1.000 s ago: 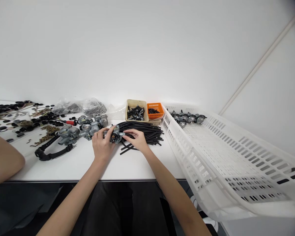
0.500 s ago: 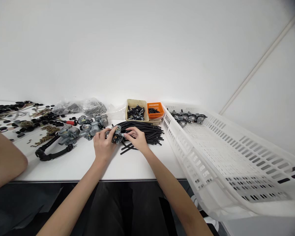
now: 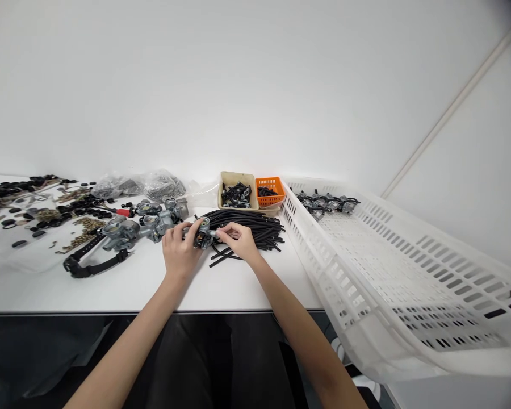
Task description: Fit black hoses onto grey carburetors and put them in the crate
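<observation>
Metal, likely stiff, the engine part (image 3: 203, 233) wants a body grip, our left hand (image 3: 180, 250) curled round it, our right hand (image 3: 241, 241) pinching its spout (image 3: 213, 233).

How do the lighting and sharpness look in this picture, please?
Head view: soft, even light on the wall; head view: the white crate looks stretched and softens toward the right edge; head view: the held metal part is too small for fine detail.

The 2 bare forearms (image 3: 133, 335) reach forward and angle inward; the left hand (image 3: 181, 251) curls in a grip, the right hand (image 3: 240, 241) pinches close beside it.
</observation>
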{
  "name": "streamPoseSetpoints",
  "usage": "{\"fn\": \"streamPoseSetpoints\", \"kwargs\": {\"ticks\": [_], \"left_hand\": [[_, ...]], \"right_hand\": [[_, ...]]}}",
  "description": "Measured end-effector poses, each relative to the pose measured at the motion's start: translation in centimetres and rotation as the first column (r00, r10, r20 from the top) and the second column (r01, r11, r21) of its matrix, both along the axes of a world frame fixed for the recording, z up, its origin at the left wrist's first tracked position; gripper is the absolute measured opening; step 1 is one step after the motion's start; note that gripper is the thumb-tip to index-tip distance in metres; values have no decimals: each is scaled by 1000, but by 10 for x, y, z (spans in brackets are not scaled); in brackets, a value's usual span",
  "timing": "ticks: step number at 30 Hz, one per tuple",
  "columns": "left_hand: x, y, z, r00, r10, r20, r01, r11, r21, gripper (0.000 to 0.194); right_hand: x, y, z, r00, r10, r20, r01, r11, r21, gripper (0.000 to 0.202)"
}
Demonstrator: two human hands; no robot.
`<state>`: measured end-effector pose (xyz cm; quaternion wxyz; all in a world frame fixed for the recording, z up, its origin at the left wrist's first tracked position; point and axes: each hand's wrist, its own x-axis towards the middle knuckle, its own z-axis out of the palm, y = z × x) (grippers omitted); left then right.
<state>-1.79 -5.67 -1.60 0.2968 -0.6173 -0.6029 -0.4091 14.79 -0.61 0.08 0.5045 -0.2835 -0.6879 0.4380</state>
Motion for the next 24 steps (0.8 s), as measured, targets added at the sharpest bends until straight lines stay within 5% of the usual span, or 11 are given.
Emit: {"fn": "streamPoseSetpoints", "kwargs": {"ticks": [5, 11, 24], "left_hand": [[-5, 1, -1, 995, 3, 100, -3, 1000, -7, 51], [-4, -1, 0, 996, -33, 88, 33, 999, -6, 57], [-7, 2, -3, 992, -115, 60, 114, 993, 13, 60]], "right_hand": [[4, -2, 4, 987, 119, 108, -129, 987, 92, 41], [2, 6, 1, 991, -38, 126, 12, 980, 199, 27], [2, 3, 1, 986, -113, 124, 93, 983, 162, 26]]}}
